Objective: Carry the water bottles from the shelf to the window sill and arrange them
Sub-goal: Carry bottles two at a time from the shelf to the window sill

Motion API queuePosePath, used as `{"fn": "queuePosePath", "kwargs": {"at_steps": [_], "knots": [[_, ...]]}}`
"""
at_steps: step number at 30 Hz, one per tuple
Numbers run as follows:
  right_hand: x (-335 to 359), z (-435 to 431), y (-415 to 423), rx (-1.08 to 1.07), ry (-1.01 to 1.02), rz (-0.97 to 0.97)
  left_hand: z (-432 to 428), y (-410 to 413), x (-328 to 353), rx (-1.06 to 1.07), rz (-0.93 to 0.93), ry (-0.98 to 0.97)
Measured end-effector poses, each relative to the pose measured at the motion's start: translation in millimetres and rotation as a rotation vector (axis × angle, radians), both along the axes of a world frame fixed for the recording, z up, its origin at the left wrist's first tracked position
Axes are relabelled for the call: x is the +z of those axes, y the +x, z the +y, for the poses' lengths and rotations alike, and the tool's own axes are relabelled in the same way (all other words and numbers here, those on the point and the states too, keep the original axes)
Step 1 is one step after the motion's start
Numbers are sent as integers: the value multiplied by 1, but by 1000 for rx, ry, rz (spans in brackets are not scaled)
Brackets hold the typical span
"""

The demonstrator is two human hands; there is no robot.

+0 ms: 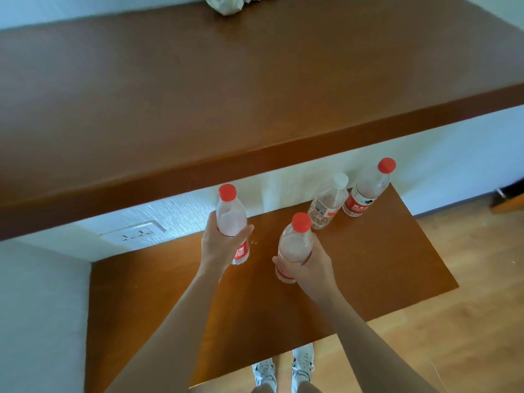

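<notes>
Down by the floor, white sneakers (pixel 302 361) show past the lower shelf (pixel 382 279). Over that shelf the left hand (pixel 219 246) wraps round one red-capped bottle (pixel 230 218), and the right hand (pixel 312 269) grips a second red-capped bottle (pixel 295 245), both upright. Farther back on the shelf's right, a white-capped bottle (pixel 327 205) stands just beside a third red-capped bottle (pixel 367 191). Beyond, an upper board (pixel 226 95) bears crumpled cloth (pixel 226 4).
</notes>
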State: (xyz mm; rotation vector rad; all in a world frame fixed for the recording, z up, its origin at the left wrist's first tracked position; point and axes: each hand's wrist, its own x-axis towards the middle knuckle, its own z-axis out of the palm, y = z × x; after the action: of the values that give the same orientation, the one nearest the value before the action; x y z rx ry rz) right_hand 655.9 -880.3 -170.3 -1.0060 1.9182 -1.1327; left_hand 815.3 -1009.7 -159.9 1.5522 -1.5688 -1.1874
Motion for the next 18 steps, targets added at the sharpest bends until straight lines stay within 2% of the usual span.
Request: {"fn": "queuePosePath", "kwargs": {"at_steps": [6,12,18], "knots": [[48,5,-8,-57,-122,-36,41,-2,45,-57,128,-108],[77,15,5,-84,-183,-89,71,3,68,-52,133,-194],[86,6,24,48,-187,-144,83,32,72,68,133,-228]]}}
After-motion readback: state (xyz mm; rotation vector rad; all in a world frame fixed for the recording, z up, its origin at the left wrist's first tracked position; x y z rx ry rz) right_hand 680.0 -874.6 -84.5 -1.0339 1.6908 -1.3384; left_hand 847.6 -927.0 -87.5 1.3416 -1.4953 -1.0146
